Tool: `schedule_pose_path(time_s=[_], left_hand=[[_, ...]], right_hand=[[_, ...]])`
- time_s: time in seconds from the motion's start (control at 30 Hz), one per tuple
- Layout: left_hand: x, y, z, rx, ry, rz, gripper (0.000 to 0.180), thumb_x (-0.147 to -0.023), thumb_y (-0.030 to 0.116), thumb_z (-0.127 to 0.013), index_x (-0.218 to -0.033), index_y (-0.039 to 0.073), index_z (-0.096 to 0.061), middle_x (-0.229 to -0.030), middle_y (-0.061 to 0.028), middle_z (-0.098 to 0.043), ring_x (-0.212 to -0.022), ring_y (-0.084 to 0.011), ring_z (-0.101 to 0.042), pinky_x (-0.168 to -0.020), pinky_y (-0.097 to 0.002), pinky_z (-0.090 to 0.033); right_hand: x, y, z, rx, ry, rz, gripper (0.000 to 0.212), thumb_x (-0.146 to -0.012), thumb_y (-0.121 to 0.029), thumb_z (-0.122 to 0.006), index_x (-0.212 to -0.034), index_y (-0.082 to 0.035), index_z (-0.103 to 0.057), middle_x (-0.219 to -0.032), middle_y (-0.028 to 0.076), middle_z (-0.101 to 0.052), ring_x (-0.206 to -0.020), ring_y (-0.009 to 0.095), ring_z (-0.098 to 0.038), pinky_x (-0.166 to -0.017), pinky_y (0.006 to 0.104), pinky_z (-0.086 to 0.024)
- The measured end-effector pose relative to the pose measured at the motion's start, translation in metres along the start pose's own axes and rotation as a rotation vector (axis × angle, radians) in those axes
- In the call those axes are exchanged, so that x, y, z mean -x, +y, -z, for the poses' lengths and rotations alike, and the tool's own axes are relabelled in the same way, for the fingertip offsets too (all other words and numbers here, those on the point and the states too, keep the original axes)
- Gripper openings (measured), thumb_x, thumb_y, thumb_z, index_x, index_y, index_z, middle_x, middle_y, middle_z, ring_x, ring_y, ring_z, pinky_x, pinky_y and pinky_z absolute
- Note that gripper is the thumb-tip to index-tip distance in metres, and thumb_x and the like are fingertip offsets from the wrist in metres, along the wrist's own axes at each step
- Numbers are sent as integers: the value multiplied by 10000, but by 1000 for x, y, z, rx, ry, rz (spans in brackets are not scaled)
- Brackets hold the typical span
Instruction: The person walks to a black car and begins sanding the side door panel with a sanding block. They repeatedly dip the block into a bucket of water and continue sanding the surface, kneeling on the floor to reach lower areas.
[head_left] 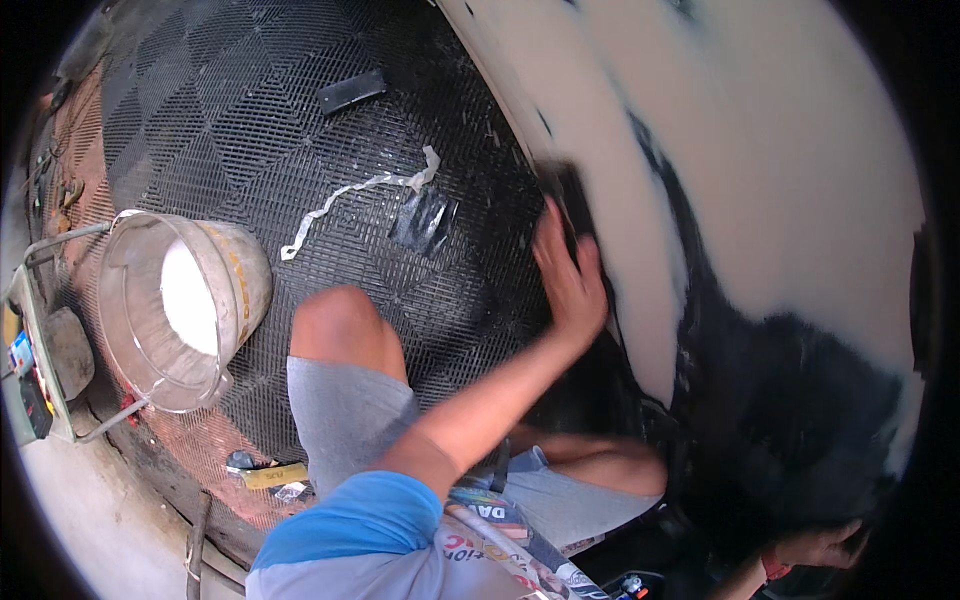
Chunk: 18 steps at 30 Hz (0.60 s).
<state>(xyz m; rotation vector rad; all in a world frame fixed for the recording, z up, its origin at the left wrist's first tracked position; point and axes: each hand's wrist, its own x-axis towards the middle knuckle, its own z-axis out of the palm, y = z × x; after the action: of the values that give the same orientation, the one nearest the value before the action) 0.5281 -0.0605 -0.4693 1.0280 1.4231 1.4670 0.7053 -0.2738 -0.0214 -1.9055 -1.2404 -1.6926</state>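
My left hand (572,285) is closed on a dark, oblong sanding block (568,195), slightly blurred, and presses it against the edge of a large curved car body panel (770,130). Beige filler or primer covers much of that panel, with black patches showing through lower down and along a streak. At the lower right, my right hand (815,548), a red band at its wrist, rests by the dark lower part of the panel. Its fingers look apart, with nothing visible in them, though shadow hides some of the hand.
Black grid matting (270,120) covers the floor, bearing another dark block (352,92), a crumpled masking strip (370,183) and a shiny black sheet (424,222). A worn bucket (245,275) with whitish contents stands left, near a metal frame (40,310). My bent legs lie between.
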Motion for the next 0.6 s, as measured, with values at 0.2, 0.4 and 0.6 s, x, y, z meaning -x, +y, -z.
schedule_pose_path(time_s=[0.2,0.4,0.6], left_hand=[[-65,-18,-2,35,44,-12,607,-1159,243,-461,-1642,-95,-317,-1662,-325,-382,-1562,-447,-359,-1300,-491,-259],[-92,-25,11,71,16,-1,628,-1156,261,-488,-1639,-96,-306,-1667,-331,-367,-1572,-452,-340,-1306,-490,-251],[109,-3,8,119,-181,108,739,-1069,202,-620,-1655,-86,-274,-1629,-360,-365,-1530,-518,-349,-1285,-556,-262]], right_hand=[[-2,5,7,12,3,81,647,-1070,-481,-673,-1419,59,-594,-1429,252,-569,-1298,380,-612,-1117,488,-527],[5,-19,-4,-109,6,6,617,-1061,-445,-692,-1382,73,-599,-1385,239,-570,-1278,369,-598,-1101,492,-526],[-2,-7,1,31,-51,89,579,-1075,-449,-670,-1367,39,-566,-1386,192,-484,-1270,322,-535,-1073,475,-495]])
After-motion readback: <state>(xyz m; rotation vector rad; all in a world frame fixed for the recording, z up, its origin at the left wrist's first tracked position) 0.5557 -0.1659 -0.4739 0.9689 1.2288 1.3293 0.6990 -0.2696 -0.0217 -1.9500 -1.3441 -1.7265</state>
